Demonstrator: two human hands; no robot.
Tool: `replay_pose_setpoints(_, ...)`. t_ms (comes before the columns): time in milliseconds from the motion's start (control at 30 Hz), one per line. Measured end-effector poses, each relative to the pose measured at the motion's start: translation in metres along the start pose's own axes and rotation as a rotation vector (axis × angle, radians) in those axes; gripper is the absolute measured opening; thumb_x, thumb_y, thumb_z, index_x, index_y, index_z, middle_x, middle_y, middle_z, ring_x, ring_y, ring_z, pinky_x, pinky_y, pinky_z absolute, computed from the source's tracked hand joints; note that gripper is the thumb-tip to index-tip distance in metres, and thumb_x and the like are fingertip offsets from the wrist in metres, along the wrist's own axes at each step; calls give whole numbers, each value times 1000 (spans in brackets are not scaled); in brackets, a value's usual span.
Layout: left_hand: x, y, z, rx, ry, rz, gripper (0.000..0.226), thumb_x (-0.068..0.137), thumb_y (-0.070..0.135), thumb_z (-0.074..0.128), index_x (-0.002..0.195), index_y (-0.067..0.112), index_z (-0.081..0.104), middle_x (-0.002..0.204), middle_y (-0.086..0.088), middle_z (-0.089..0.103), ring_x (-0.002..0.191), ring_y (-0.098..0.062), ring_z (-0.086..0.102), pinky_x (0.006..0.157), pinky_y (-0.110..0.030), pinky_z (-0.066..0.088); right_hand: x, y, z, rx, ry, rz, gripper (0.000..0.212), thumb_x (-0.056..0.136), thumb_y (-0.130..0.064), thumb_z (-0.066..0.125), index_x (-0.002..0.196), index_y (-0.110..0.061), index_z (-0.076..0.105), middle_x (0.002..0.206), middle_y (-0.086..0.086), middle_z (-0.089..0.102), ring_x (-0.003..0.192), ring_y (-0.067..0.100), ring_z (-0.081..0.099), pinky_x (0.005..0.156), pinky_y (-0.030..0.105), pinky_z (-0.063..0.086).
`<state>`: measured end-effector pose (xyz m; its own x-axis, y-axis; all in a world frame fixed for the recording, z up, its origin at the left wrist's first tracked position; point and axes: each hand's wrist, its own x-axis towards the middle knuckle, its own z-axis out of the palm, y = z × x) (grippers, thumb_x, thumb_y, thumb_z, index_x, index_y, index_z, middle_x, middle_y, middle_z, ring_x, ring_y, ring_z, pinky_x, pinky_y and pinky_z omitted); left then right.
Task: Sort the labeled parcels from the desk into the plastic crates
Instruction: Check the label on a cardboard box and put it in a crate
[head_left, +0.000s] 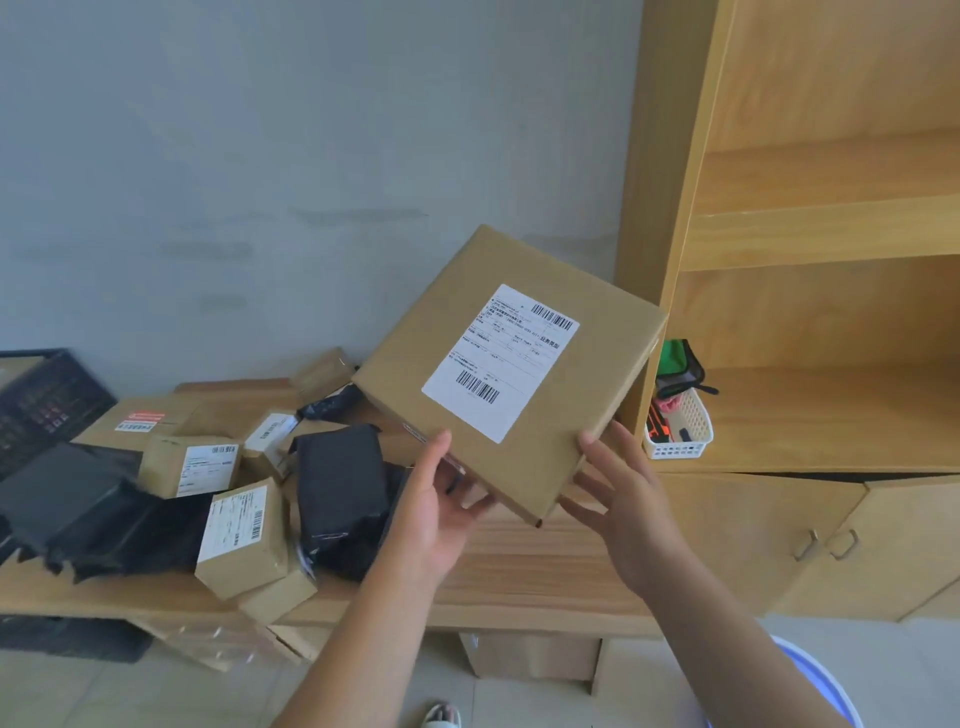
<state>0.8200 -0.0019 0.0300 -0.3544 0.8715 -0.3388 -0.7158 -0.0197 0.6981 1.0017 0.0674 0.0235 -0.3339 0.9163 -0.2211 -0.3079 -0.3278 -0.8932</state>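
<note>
A flat brown cardboard parcel with a white barcode label is held up, tilted, above the wooden desk. My left hand holds its lower left edge, thumb on top and fingers underneath. My right hand supports the lower right corner with its fingers spread under the box. A heap of other parcels lies on the desk at the left: small labeled brown boxes and black plastic mailers. A dark plastic crate stands at the far left of the desk.
A wooden shelf unit rises at the right, holding a white basket with small items and a green pouch. Cabinet doors sit below it. Another dark crate and cardboard boxes lie under the desk.
</note>
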Motion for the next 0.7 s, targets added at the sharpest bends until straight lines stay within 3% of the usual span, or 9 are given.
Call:
replay_pose_setpoints(67,0,-8,4,-45,-32,-15,40,79,38,75,114,20,69,105,-3,70,96,-22,64,88,-48,56,0,-6,-2,31,-14,-35,45,96,-31,69,139,-35,58,124,-5,75,111,24,73,89,46,57)
replay_pose_setpoints(167,4,-14,9,-33,-61,-33,40,80,36,76,116,20,69,97,-2,69,85,-20,64,92,-51,57,1,-14,-11,46,-3,-53,32,97,-26,67,128,-34,68,122,0,75,105,27,73,91,49,59)
replay_pose_setpoints(233,6,-15,9,-2,-97,-61,38,83,33,78,117,20,68,106,-4,69,97,-23,64,104,-53,53,2,-19,-17,49,8,-65,27,97,-22,66,119,-37,72,117,0,77,98,26,73,91,50,58)
replay_pose_setpoints(300,8,-12,7,49,-163,-85,45,84,33,83,123,20,67,121,-7,66,112,-26,62,112,-55,48,5,-27,-27,43,24,-95,31,97,-20,67,123,-36,70,116,1,77,94,23,74,83,47,59)
replay_pose_setpoints(433,15,22,-3,134,-185,-32,109,50,48,102,145,22,56,134,-4,66,124,-24,64,104,-49,54,12,-52,-54,-29,-7,-162,49,96,-20,67,143,-29,58,119,-6,75,104,26,74,78,42,57)
replay_pose_setpoints(500,16,50,-8,269,-181,65,123,44,54,102,152,29,48,146,-2,61,136,-25,56,108,-51,49,12,-67,-70,-57,-28,-187,59,88,-24,73,144,-29,58,131,0,69,111,29,72,82,46,56)
replay_pose_setpoints(600,14,84,-7,523,-287,157,113,53,57,97,150,27,48,147,-2,61,139,-25,55,114,-54,41,8,-88,-90,-103,-90,-242,54,83,-22,74,136,-31,66,126,5,71,105,30,69,85,49,54)
replay_pose_setpoints(700,8,99,1,683,-375,178,103,58,58,94,146,22,56,145,-4,63,134,-26,60,110,-50,46,4,-99,-99,-138,-131,-275,50,82,-23,65,132,-30,69,116,7,72,101,29,67,85,48,52)
